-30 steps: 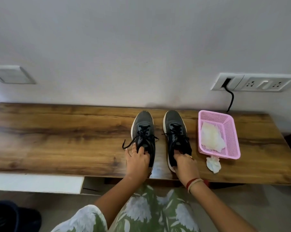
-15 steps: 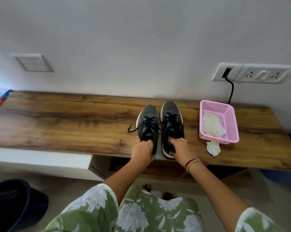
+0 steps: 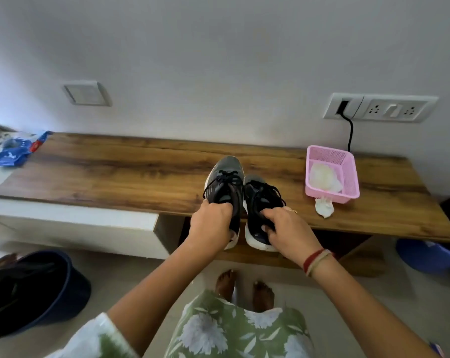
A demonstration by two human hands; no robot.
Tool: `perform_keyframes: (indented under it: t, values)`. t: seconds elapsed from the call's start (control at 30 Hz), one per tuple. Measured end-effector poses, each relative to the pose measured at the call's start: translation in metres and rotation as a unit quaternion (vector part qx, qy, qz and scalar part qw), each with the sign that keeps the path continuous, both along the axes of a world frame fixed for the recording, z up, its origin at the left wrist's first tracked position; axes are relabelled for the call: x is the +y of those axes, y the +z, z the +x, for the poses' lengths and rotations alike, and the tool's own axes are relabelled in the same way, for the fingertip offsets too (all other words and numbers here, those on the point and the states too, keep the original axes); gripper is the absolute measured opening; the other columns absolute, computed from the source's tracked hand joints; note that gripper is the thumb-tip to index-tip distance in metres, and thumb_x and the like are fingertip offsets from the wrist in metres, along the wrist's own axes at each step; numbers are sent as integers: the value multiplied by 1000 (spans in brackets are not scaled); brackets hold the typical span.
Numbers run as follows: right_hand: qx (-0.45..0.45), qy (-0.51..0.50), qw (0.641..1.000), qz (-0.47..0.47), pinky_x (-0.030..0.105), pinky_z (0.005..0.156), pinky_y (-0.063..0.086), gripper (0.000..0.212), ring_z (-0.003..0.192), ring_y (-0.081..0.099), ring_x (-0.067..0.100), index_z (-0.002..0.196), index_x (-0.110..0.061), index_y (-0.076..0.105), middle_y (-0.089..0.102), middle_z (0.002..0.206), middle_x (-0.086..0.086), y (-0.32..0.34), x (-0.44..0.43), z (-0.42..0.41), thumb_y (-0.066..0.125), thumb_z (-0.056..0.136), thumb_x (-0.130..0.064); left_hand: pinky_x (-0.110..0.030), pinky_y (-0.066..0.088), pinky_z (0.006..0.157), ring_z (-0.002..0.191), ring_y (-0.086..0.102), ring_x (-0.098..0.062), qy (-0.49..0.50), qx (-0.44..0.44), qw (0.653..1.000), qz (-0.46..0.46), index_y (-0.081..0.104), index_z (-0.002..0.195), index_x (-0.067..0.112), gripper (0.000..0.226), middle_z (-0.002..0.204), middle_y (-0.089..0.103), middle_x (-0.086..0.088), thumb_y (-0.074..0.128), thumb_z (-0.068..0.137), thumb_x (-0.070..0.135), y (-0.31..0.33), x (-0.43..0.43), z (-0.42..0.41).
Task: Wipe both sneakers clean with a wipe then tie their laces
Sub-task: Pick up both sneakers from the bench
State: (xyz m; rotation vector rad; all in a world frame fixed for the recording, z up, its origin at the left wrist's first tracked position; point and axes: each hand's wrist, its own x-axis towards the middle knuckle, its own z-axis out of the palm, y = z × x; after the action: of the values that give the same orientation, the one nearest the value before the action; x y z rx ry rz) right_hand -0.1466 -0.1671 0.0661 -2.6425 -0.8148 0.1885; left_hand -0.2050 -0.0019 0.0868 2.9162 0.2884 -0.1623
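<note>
Two dark sneakers with black laces and white soles are held side by side, their heels out past the front edge of the wooden table (image 3: 115,174). My left hand (image 3: 211,226) grips the left sneaker (image 3: 225,184) at its collar. My right hand (image 3: 287,228) grips the right sneaker (image 3: 261,195) the same way. Both pairs of laces hang loose. A crumpled white wipe (image 3: 324,206) lies on the table just in front of the pink basket (image 3: 350,174), which holds another white wipe (image 3: 324,178).
A blue packet (image 3: 14,151) lies at the table's far left end. A dark bucket (image 3: 32,290) stands on the floor at left, a blue tub (image 3: 428,257) at right. A black cable (image 3: 350,133) runs down from the wall socket behind the basket. My bare feet (image 3: 244,288) are below.
Both sneakers have come off the table top and toward me, heels now past the front edge. The view has pulled back, showing more floor and the table's left end.
</note>
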Motion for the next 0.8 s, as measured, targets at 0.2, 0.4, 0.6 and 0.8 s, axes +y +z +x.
perform_keyframes:
  t: [0.2,0.4,0.6,0.8]
  values:
    - [41,36,998,-13,34,84,46,25,109,44,16,114,-24,56,56,103,-4,5,-24,-83,51,90,-21,-35,49,73,97,58,-25,-20,76,997,-1,50,91,18,34,98,63,-2,74,76,37,3,-8,-93]
    - [101,32,994,-36,31,85,44,24,109,44,16,115,-23,57,57,108,-2,-55,-17,-124,49,92,-20,-34,47,66,93,62,-28,11,142,989,-31,56,92,13,30,95,65,-5,74,76,30,-59,-10,-115]
    - [125,5,990,-71,31,80,44,26,109,43,17,115,-25,55,55,108,-3,-122,13,-120,43,93,-19,-34,44,67,100,59,-31,62,172,977,-110,51,88,15,27,99,65,-11,72,79,27,-138,11,-89]
    - [113,-12,989,-98,28,81,43,31,111,45,16,120,-27,53,56,110,-5,-197,59,-75,41,94,-17,-37,50,83,108,56,-32,94,205,964,-142,57,106,11,24,108,64,-12,63,84,19,-219,42,-50]
